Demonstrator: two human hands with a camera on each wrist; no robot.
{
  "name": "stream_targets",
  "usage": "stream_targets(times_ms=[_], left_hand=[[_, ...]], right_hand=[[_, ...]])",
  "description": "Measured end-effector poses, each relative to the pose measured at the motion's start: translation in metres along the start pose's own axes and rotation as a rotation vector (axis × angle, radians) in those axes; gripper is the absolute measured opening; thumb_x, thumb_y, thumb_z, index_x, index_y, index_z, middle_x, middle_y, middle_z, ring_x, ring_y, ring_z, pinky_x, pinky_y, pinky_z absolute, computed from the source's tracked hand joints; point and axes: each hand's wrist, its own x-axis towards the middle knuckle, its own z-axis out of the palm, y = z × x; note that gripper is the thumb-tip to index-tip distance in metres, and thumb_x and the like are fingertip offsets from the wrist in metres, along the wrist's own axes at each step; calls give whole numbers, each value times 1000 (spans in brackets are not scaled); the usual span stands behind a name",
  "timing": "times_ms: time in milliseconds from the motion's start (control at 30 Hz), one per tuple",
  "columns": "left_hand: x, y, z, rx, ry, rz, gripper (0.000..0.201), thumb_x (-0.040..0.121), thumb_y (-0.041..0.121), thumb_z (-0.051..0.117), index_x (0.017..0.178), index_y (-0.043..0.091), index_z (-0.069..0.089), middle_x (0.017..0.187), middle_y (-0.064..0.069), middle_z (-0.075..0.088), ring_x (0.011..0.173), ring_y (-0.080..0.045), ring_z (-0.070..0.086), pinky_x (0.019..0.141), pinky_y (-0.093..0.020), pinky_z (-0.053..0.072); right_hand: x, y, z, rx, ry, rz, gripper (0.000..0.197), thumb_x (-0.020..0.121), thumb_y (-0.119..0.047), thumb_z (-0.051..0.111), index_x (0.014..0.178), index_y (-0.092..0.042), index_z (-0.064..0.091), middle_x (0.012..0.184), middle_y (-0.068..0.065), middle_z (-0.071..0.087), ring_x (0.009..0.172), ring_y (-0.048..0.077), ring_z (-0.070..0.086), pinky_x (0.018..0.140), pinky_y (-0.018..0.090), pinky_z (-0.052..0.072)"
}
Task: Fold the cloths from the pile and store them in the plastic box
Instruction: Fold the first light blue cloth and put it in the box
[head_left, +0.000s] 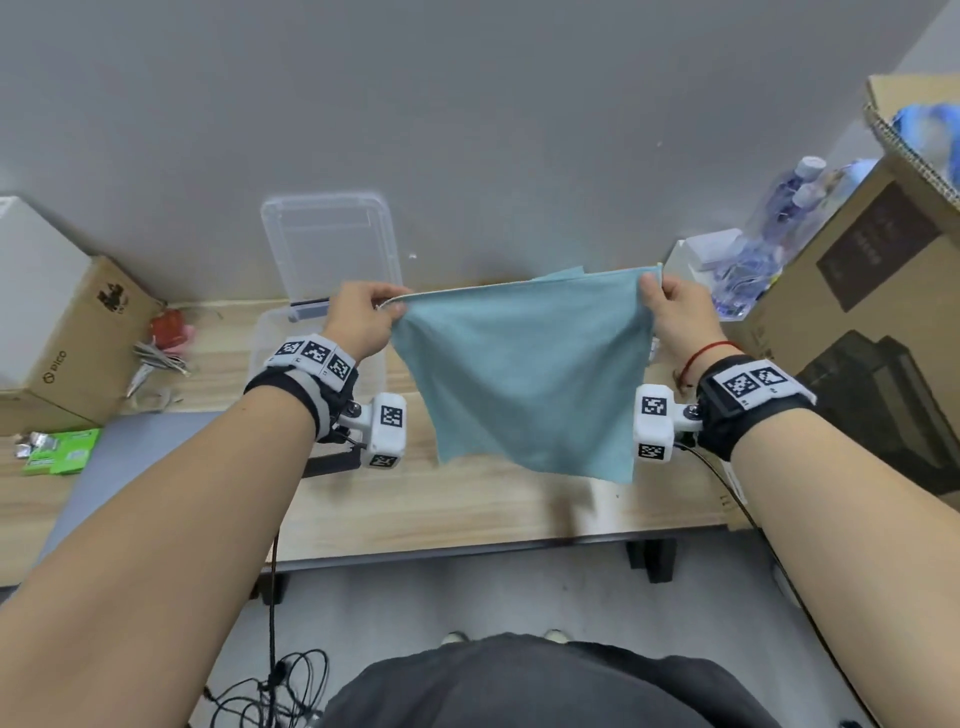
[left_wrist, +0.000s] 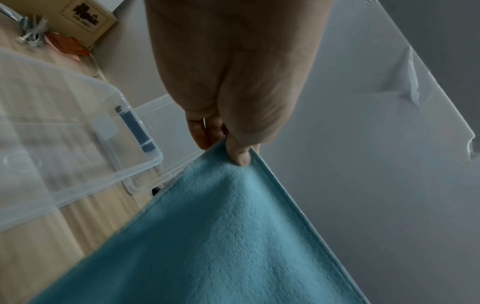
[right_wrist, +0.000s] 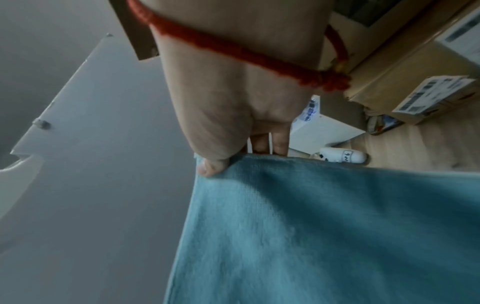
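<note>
A teal cloth (head_left: 524, 374) hangs spread in the air above the wooden table (head_left: 467, 509), stretched by its two top corners. My left hand (head_left: 363, 319) pinches the top left corner between thumb and fingers (left_wrist: 240, 153). My right hand (head_left: 675, 312) pinches the top right corner, thumb (right_wrist: 211, 167) in front. The clear plastic box (head_left: 270, 338) sits on the table behind my left wrist, mostly hidden by it; its lid (head_left: 332, 249) leans upright against the wall. In the left wrist view the box (left_wrist: 59, 127) looks empty. A second teal edge (head_left: 563, 274) peeks above the held cloth.
A cardboard box (head_left: 78, 332) stands at the left with red and silvery bits (head_left: 163, 343) beside it. Green packets (head_left: 62, 452) lie at the left table edge. Large cardboard boxes (head_left: 857, 322), water bottles (head_left: 779, 218) and a white box (head_left: 701, 254) crowd the right side.
</note>
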Motion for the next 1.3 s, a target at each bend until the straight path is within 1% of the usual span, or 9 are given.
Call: stream_targets(times_ms=[133,267,400,567,733,900,1000,1133,1300], left_hand=[[13,21,-8,-138,127,73,17,94,22,58,103,23,72,78,-9,65,69,-16,54,66,-33,49],[18,38,-8,-267,135,105,16,98,22,51,96,22,67,67,4,53,54,-5,44,42,-13,36],[12,32,7,-337,77,84,20,98,21,50,85,26,65,83,-2,62,74,-13,53,64,-24,45],[-14,-16,45,-282,-13,-65,17,97,22,51,85,25,63,94,-4,66,83,-19,58,64,-31,48],[-52,-98,92,-123,-112,-233,17,87,30,53,78,30,67,95,-5,71,89,-28,64,81,-49,55],[-98,-151,129,-22,-162,-309,17,94,22,53,87,27,68,93,-5,66,91,-30,62,76,-43,55],[-122,-176,147,32,-207,-354,17,94,21,52,87,24,68,90,-3,65,86,-23,59,75,-34,50],[-130,-186,155,71,-218,-328,19,95,19,51,91,17,70,88,0,64,83,-19,56,77,-33,47],[-119,-189,165,23,-201,-360,18,95,20,52,95,17,70,77,6,58,76,-17,51,71,-32,45]], right_hand=[[15,-17,-1,50,115,-126,33,102,-30,43,71,-19,41,65,-8,32,61,8,29,54,22,26],[25,-28,-6,83,251,-144,37,102,-29,41,67,-24,32,65,-8,30,59,6,27,54,23,26],[19,-14,-4,72,279,-110,37,101,-32,40,66,-26,32,64,-10,30,59,5,28,55,25,26],[-10,42,11,-27,182,37,38,103,-27,41,66,-20,40,66,-6,41,65,10,36,56,25,28],[-57,114,36,-118,33,196,38,102,-29,42,65,-20,41,65,-5,44,61,9,39,57,29,27],[-104,178,58,-124,-86,315,40,102,-25,43,62,-19,43,62,-5,41,57,6,36,53,20,32],[-128,217,67,-177,-137,371,44,100,-32,43,76,3,55,72,8,50,69,17,44,63,34,35],[-137,227,71,-229,-185,376,40,101,-29,43,64,-14,38,62,2,35,60,17,30,58,34,21],[-126,233,75,-216,-195,393,39,101,-32,42,65,-19,34,62,-4,29,57,13,26,54,31,21]])
